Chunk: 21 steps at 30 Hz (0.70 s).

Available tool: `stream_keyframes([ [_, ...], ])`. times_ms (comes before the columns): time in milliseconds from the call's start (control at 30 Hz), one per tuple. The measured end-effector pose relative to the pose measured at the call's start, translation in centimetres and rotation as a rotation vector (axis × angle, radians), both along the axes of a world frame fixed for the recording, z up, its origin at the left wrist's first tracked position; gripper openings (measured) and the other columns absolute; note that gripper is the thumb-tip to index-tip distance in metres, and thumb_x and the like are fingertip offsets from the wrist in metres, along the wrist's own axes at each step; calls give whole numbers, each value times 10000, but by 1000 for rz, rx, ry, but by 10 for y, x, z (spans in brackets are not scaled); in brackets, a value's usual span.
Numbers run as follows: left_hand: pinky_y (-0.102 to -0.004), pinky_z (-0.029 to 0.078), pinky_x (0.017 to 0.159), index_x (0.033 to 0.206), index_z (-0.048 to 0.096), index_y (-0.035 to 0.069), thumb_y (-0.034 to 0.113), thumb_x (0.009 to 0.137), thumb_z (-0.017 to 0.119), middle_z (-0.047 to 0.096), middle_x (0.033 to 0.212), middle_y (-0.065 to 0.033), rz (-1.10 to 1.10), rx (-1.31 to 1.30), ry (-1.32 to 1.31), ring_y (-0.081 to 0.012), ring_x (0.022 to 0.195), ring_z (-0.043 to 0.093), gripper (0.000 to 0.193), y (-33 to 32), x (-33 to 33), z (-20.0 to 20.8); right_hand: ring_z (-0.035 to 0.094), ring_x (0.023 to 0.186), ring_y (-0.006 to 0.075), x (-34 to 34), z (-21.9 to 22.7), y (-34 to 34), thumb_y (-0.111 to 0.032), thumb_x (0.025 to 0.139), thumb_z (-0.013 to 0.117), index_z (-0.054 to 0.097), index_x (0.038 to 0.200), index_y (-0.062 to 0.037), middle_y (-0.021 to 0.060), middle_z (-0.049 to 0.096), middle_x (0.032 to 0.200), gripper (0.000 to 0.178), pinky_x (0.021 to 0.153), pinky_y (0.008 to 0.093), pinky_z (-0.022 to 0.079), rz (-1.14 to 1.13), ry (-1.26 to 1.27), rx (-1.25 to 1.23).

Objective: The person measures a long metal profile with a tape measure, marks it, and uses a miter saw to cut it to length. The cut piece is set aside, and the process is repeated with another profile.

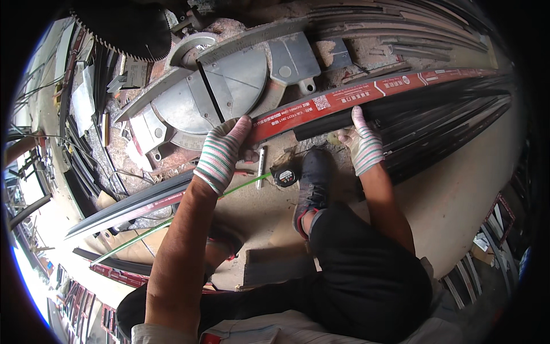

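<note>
A long dark profile strip with red printed film [344, 98] runs from the middle out to the far right. Around its near-left end my left hand [223, 150], in a striped knit glove with bare fingertips, is closed. Farther along the strip, my right hand [366, 146], gloved alike, holds the black lower edge, thumb on top and fingers curled below. Beneath the strip, near my shoe, lies a black tape measure [285, 174] with its green blade [246, 183] drawn out to the left. Beside it rests a white marker pen [261, 166].
A mitre saw's grey base [229, 80] stands beyond the strip, its toothed blade [123, 28] raised at upper left. Black profiles [435, 126] lie at right, more strips [395, 23] at the back. Another film-covered profile [137, 203] stretches left, under my left forearm.
</note>
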<state>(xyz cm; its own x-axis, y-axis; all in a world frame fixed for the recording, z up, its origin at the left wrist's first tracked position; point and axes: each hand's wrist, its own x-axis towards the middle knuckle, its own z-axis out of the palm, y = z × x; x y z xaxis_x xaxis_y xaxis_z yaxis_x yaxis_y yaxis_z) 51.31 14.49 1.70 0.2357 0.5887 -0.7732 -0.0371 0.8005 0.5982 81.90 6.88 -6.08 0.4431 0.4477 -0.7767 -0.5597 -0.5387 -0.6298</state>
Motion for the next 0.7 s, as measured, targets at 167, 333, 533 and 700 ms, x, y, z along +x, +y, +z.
stream_keyframes([
  [167,-244,550,564,1081,657,18,323,1046,616,650,821,-31,-12,-30,-20,-108,598,611,310,-6,1,-2,689,752,192,-7,-1,4,-428,962,710,644,1136,-85,76,714,887,390,664,319,576,81,101,105],
  [333,-250,555,600,1075,666,33,330,1049,613,650,818,-23,-35,-16,4,-103,632,607,303,-12,3,0,704,783,189,-4,-34,-6,-409,983,683,644,1157,-92,73,725,928,364,682,309,584,131,216,190],
  [533,-297,529,604,1074,661,0,352,1054,601,646,784,-39,-3,68,74,-123,632,606,358,-2,5,3,725,696,203,-2,-32,-23,-528,850,800,636,1025,-43,102,728,828,542,613,341,621,207,66,-95],
  [700,-245,505,572,1087,686,-30,358,1044,614,697,802,-68,3,240,125,-109,591,607,397,25,5,8,710,649,157,8,-10,-29,-412,980,695,638,994,-70,78,752,867,347,549,267,575,405,-162,-185],
])
